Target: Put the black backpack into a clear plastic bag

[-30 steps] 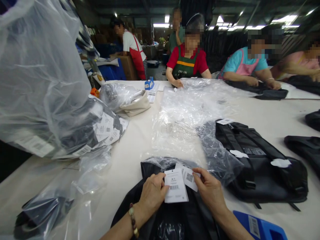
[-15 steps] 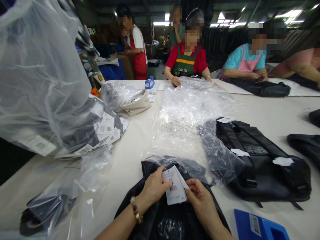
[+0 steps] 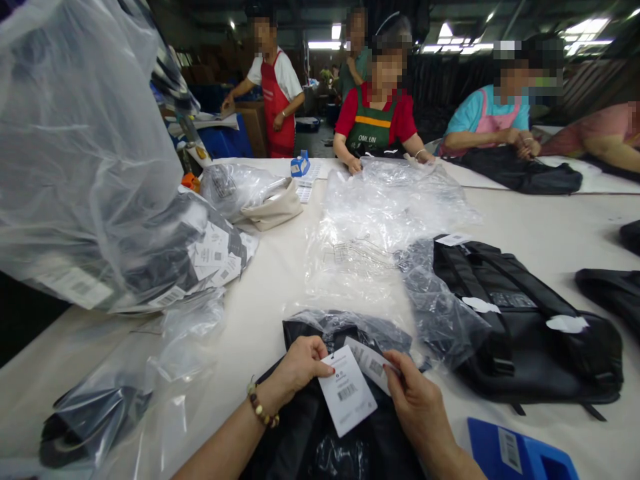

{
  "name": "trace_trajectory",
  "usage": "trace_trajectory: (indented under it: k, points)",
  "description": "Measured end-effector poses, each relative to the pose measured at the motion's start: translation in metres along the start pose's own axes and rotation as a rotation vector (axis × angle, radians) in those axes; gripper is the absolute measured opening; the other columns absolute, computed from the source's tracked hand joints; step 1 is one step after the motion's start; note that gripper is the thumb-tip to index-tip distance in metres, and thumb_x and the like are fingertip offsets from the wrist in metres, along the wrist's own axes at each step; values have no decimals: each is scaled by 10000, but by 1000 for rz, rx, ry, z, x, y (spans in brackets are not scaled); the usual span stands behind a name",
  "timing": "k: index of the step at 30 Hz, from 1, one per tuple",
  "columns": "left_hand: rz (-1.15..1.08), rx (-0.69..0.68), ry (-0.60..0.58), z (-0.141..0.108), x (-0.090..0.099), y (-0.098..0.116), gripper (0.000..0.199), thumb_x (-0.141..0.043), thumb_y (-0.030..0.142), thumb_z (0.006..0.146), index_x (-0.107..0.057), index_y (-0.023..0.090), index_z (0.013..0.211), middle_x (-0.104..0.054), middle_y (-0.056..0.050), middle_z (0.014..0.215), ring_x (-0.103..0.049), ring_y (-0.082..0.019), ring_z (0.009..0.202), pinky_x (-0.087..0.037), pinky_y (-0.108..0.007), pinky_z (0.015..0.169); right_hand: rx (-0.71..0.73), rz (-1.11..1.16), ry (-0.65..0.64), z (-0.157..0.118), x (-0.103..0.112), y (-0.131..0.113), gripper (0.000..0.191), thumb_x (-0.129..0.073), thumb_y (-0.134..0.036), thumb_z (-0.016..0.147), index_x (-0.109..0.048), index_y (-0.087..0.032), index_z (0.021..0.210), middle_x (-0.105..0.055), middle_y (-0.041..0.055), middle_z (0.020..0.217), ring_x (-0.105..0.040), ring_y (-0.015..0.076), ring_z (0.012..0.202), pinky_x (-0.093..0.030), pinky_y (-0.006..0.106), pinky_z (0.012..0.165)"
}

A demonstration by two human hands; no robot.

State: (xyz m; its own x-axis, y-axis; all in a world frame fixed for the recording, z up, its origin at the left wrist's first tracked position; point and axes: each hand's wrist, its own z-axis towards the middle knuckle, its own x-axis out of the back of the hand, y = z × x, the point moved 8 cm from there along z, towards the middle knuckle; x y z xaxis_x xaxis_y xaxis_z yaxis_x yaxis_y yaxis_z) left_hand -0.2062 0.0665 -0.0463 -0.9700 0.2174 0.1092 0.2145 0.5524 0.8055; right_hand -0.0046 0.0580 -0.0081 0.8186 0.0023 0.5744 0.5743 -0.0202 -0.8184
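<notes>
A black bag (image 3: 295, 427) lies at the bottom centre, partly under clear plastic at its top. Over it my left hand (image 3: 303, 367) pinches the upper left corner of a white hang tag (image 3: 347, 393) with a barcode. My right hand (image 3: 413, 393) grips the right edge of a second white tag (image 3: 369, 363), which fans out behind the first. A beaded bracelet circles my left wrist. The far ends of both tags' string are hard to make out.
Clear plastic bags (image 3: 370, 220) cover the table's middle. To the right lie a black backpack (image 3: 525, 320) and a blue holder (image 3: 517, 450). A large plastic sack (image 3: 90, 147) stands at left. Several people work across the table; one person's hand (image 3: 354, 165) touches the plastic.
The two tags have spread apart, and the front one is tilted and more fully visible. My left hand has shifted left. The standing person in a red apron has lowered a hand.
</notes>
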Motion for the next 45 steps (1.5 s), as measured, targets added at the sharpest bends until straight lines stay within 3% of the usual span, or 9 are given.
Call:
trace_trajectory:
  k: [7, 16, 19, 22, 27, 34, 39, 42, 45]
  points:
    - [-46, 74, -36, -6, 20, 2, 172, -612, 143, 420, -590, 135, 590, -614, 18, 560, -525, -131, 583, -369, -264, 604, 239, -115, 154, -1, 19, -11, 261, -463, -341, 802, -645, -186, 907, -710, 62, 818, -667, 187, 687, -556, 302, 686]
    - [-40, 117, 16, -10, 19, -4, 179, -587, 192, 452, -577, 142, 624, -561, 47, 521, -456, -94, 517, -290, -236, 521, -376, 445, -113, -7, -4, 15, 336, -608, -463, 639, -589, -184, 824, -658, 20, 654, -608, 174, 571, -480, 266, 479]
    - [-28, 147, -11, -11, 16, -5, 200, -596, 196, 447, -587, 135, 637, -544, 50, 500, -407, -75, 468, -221, -233, 477, -435, 488, -201, -20, -10, 19, 333, -612, -457, 644, -582, -175, 818, -665, 31, 683, -622, 182, 597, -491, 268, 487]
    - [-14, 180, -46, -11, 14, -7, 190, -594, 177, 433, -596, 127, 616, -547, 39, 483, -387, -68, 440, -191, -236, 458, -207, 247, -157, -25, 2, 12, 272, -548, -422, 746, -602, -188, 872, -676, 32, 742, -633, 161, 624, -518, 251, 528]
    - [12, 202, -69, -14, 14, -4, 158, -571, 142, 425, -599, 131, 580, -547, 38, 459, -393, -70, 430, -180, -230, 447, 451, -146, 102, -36, 25, -35, 202, -477, -179, 829, -583, -191, 1001, -671, 26, 827, -642, 107, 723, -530, 176, 645]
    - [26, 217, -91, -19, 11, -6, 150, -556, 127, 413, -593, 128, 558, -508, 48, 421, -370, -66, 410, -177, -234, 440, 966, -455, 188, -61, 23, -70, 294, -423, -13, 793, -604, -120, 998, -689, 91, 900, -630, 159, 894, -527, 271, 781]
    - [22, 229, -78, -21, 12, -7, 140, -545, 119, 408, -579, 129, 544, -498, 50, 419, -359, -62, 412, -161, -238, 443, 993, -511, 165, -63, 18, -66, 280, -397, -17, 795, -625, -158, 875, -684, 86, 918, -619, 196, 955, -524, 338, 791]
    - [18, 237, -75, -23, 11, -7, 137, -546, 120, 408, -571, 133, 542, -488, 55, 412, -345, -60, 408, -161, -238, 446, 861, -571, 193, -57, 16, -54, 224, -421, -50, 801, -612, -163, 833, -621, 159, 1080, -572, 269, 1072, -547, 381, 782]
    - [16, 233, -76, -23, 9, -7, 141, -543, 122, 407, -572, 131, 544, -487, 53, 415, -347, -62, 412, -163, -241, 448, 699, -560, 113, -48, 11, -41, 251, -367, -80, 831, -591, -173, 895, -557, 182, 1179, -623, 211, 982, -570, 278, 697]
